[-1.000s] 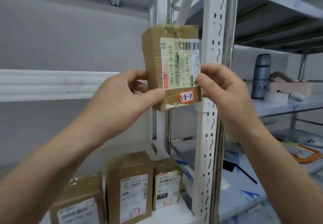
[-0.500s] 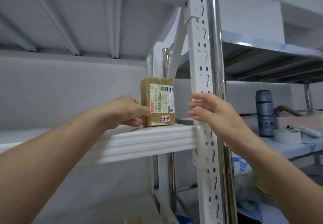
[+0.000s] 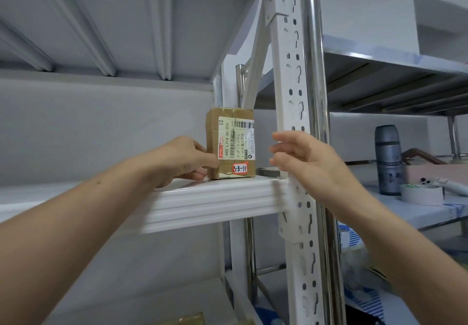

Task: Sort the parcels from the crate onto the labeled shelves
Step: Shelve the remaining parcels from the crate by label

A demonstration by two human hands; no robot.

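Left hand (image 3: pixel 182 160) pinching parcel (image 3: pixel 230 144) at its 9 o'clock edge, thumb on front, probably steadying it upright, label outward, at right end of shelf (image 3: pixel 215 198). Right hand (image 3: pixel 304 162) loose-open, holding nothing, just off parcel at 3 o'clock, in front of upright post (image 3: pixel 291 96). Flask (image 3: pixel 388 160), tape roll (image 3: pixel 421 194) farther toward 3 o'clock, well apart.
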